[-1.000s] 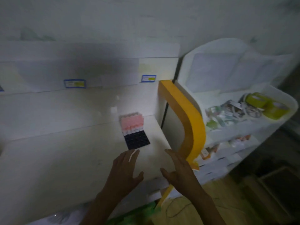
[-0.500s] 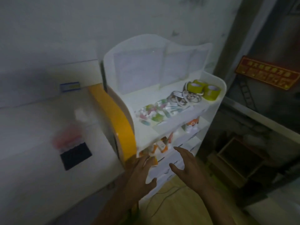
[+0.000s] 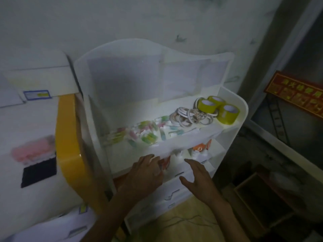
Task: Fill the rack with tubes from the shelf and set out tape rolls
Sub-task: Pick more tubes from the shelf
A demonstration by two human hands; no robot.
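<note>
- Step in hand, as I read it: reach into the white shelf (image 3: 242, 109) for tubes (image 3: 139, 133) to load the rack (image 3: 37, 161), which sits w/ pink tops on the white surface (image 3: 26, 119) off to the left
- To do it well: go up & over the shelf's front lip, not under it – the tubes lie loose in a jumbled pile on the top tier, mixed colours, some look bagged or bundled (too blurry to be sure)
- Pick a few from the pile's near edge so the rest don't roll; keep clear of the thin white rings (image 3: 190, 116) just right of them
- Tape rolls (image 3: 217, 109) – three yellow-green ones at the tier's far right corner, touching each other; leave for later or take w/ the right hand since it's nearer
- Left hand (image 3: 145, 173): fingers (image 3: 148, 158) loosely spread, tips at or just under the front lip of the top tier; contact w/ the lip can't be told from blur; holds nothing
- Right hand (image 3: 199, 179): spread wide, thumb out, hovering in front of the lower drawers (image 3: 174, 191), apart from them as far as I can tell – empty
- Lower tier holds small orange-and-white packs (image 3: 201, 149), not part of the job
</note>
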